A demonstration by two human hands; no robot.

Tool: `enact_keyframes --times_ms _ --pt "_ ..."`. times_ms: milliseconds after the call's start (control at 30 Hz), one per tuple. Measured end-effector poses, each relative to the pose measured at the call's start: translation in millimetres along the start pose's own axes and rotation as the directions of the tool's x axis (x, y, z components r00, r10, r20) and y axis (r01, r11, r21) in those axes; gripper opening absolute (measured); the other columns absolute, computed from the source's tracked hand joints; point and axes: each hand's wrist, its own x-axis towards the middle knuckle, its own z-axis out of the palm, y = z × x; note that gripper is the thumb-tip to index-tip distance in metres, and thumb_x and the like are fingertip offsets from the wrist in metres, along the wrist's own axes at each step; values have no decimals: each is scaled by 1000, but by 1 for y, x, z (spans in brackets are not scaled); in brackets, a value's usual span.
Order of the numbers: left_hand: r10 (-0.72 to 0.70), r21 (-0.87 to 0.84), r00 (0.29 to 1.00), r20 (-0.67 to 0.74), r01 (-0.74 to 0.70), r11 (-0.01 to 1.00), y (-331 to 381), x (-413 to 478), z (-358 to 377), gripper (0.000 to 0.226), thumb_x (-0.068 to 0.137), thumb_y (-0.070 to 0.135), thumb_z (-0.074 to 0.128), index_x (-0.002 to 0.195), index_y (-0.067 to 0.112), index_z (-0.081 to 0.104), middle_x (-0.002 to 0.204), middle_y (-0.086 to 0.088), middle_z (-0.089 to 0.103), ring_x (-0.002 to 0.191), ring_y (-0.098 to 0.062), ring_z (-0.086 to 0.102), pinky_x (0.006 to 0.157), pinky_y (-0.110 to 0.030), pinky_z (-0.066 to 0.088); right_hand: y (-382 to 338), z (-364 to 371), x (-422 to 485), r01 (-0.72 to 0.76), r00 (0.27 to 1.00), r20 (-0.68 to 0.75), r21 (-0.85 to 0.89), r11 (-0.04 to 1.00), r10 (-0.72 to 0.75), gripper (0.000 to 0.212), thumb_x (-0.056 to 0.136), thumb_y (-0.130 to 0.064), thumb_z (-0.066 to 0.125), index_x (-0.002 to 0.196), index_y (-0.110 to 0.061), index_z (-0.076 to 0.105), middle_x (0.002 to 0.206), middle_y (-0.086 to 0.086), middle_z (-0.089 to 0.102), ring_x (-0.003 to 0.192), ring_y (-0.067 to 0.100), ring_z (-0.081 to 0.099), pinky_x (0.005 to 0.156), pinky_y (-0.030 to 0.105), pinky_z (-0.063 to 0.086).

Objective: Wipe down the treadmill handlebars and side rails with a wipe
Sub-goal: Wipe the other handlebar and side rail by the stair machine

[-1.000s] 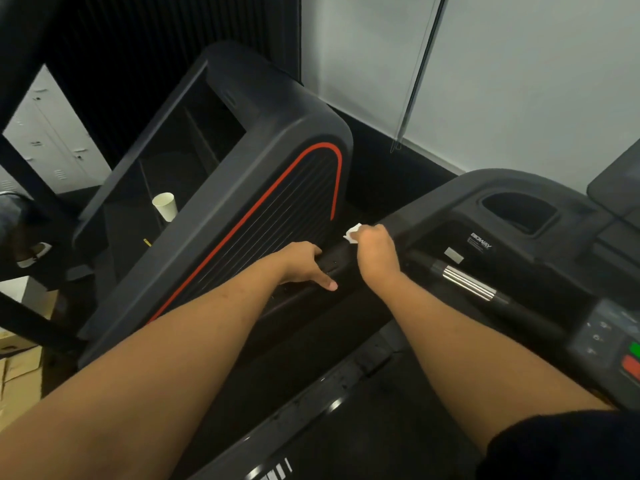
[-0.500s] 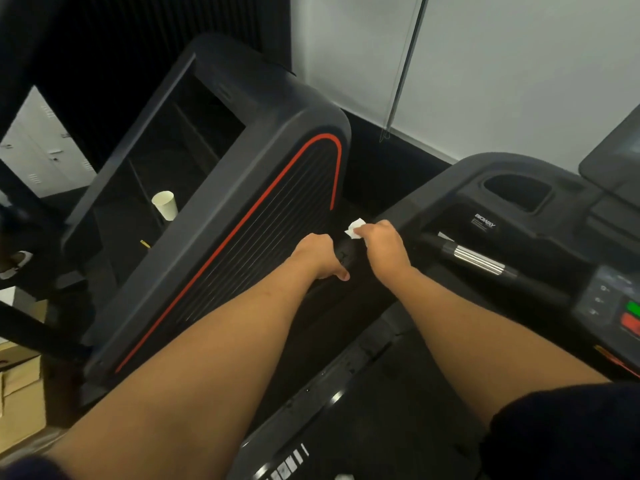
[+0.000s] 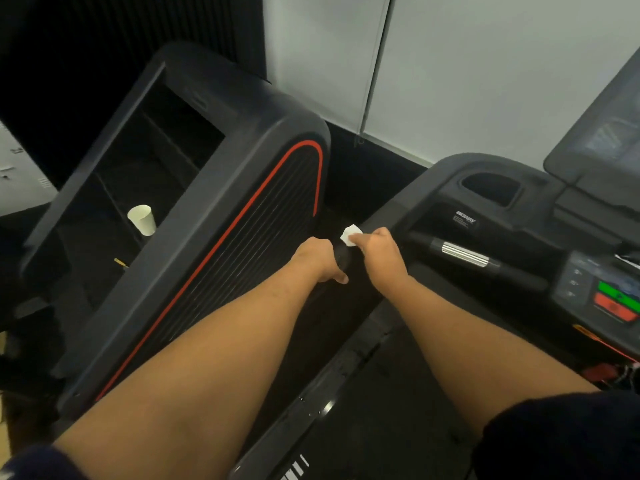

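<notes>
Gripping the dark handlebar (image 3: 342,257) with our left hand (image 3: 320,259), we have the fingers curled over its far side and the thumb tip showing at the near side. Our right hand (image 3: 380,250) sits just beside it on the same bar, toward the console (image 3: 485,206), with its fingers curled and pinching a small crumpled white wipe (image 3: 350,234). The wipe sticks out past the knuckles and lies against the top of the bar, near the console's left edge.

Right of that hand, a front bar carries a ribbed silver sensor (image 3: 464,255). Farther right we see a green button (image 3: 614,289) above a red button (image 3: 613,308). A cup well (image 3: 491,190) is sunk in the console, and a screen (image 3: 602,133) rises beyond it. Left of us stands another machine (image 3: 214,216) with a red stripe, and a white paper cup (image 3: 141,219) sits inside its open frame. Below our arms runs the side rail (image 3: 332,393).
</notes>
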Motion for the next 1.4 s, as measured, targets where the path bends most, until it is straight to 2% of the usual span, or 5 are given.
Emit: enact_keyframes --times_ms 100,233,733,1133,1400 --pt "7 -35 1000 -15 -7 999 -4 -2 2 43 79 44 84 93 14 55 93 -3 61 83 -19 63 79 -33 57 -11 2 6 3 999 -32 -1 1000 -4 19 90 -27 59 107 -18 57 96 -3 50 83 16 55 61 17 42" --pt "42 -40 998 -46 -44 998 -7 -9 3 46 76 45 85 97 10 64 92 -3 64 85 -21 66 80 -36 59 -15 22 -17 -98 989 -105 31 995 101 28 84 -29 64 105 -20 47 93 4 59 78 19 59 65 37 52" --pt "35 -137 999 -8 -36 990 -22 -21 0 49 81 38 84 111 8 59 102 -8 63 91 -24 66 84 -37 59 -26 18 -25 123 982 -43 -597 793 -185 22 90 -6 58 109 -10 68 107 13 54 92 30 58 75 33 46" --pt "36 -71 998 56 -32 997 -20 -14 -10 63 77 41 86 123 7 59 109 -7 64 96 -24 65 83 -35 56 -49 21 -13 -264 957 -23 -481 836 289 12 94 -18 56 97 -7 56 79 7 48 69 21 50 68 33 42" --pt "15 -68 996 92 -9 998 -22 -13 -12 75 77 41 86 135 8 53 122 -10 60 108 -27 62 87 -37 55 -40 28 -1 83 991 -40 -564 822 -128 24 92 -7 49 107 -5 68 102 14 63 95 31 60 80 38 49"
